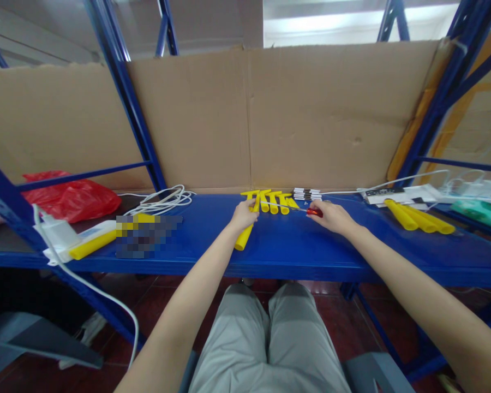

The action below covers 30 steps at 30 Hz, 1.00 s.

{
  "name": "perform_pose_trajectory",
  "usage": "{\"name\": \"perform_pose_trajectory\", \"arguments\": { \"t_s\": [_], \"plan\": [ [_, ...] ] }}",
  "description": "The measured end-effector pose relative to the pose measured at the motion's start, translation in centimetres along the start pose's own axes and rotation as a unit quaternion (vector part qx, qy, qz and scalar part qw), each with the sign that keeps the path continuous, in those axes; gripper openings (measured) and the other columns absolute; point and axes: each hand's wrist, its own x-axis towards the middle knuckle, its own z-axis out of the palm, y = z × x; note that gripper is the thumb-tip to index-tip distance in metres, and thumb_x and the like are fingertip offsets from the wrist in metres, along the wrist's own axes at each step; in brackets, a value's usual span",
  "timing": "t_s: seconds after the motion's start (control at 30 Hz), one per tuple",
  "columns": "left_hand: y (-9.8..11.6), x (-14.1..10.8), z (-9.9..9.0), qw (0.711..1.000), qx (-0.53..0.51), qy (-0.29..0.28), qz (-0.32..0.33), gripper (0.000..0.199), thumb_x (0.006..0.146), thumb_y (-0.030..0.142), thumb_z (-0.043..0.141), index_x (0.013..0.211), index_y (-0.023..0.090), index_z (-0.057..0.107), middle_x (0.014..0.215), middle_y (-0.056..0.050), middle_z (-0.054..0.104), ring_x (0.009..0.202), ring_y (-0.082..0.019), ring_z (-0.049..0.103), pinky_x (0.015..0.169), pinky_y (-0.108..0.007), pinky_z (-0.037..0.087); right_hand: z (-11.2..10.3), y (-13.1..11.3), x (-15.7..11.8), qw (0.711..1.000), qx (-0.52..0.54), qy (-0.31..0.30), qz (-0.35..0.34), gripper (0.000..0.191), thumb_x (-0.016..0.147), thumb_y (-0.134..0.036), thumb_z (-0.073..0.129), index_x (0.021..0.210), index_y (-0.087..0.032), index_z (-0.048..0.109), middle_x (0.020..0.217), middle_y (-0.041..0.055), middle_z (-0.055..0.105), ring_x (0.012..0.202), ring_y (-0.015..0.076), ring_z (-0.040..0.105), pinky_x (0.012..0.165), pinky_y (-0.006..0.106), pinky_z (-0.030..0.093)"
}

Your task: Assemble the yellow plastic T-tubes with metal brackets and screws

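Observation:
My left hand [244, 214] is closed round a yellow T-shaped piece with a tubular handle [242, 238], whose round end points toward me. My right hand [331, 216] grips a screwdriver by its red handle [314, 212]. The screwdriver's thin shaft runs left toward the head of the yellow piece; whether its tip touches cannot be made out. Just behind, several similar yellow T-shaped pieces [274, 203] lie in a row on the blue shelf [306, 248]. A small stack of white and black parts [306, 194] sits behind the screwdriver.
Several yellow tubes [419, 218] lie at the right beside a white power strip [421, 192]. On the left are a coiled white cable [167, 201], a red plastic bag [73, 196] and a yellow tube [93, 245]. Cardboard [311, 114] backs the shelf; blue posts [133, 103] flank it.

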Motion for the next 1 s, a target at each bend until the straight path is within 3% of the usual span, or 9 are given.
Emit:
{"name": "perform_pose_trajectory", "arguments": {
  "t_s": [0.37, 1.0],
  "plan": [
    [-0.04, 0.01, 0.03, 1.0, -0.001, -0.002, -0.003, 0.055, 0.08, 0.001, 0.058, 0.132, 0.018, 0.056, 0.129, -0.011, 0.061, 0.064, -0.007, 0.067, 0.051, -0.013, 0.05, -0.47, -0.35, -0.21, 0.999, -0.024, -0.001, -0.025, 0.017, 0.089, -0.034, 0.047, 0.082, -0.023, 0.058, 0.084, 0.0054, 0.07, 0.076, 0.0194, 0.062, 0.057, 0.026, 0.035],
    [-0.64, 0.53, 0.19, 1.0, 0.004, 0.003, 0.011, 0.052, 0.078, 0.004, 0.062, 0.127, 0.019, 0.06, 0.127, -0.011, 0.062, 0.062, -0.008, 0.067, 0.054, -0.016, 0.052, -0.55, -0.59, -0.05, 0.999, -0.023, -0.026, -0.007, 0.017, 0.088, -0.035, 0.048, 0.08, -0.023, 0.057, 0.078, 0.0037, 0.069, 0.07, 0.0187, 0.061, 0.054, 0.026, 0.033]
  ]
}}
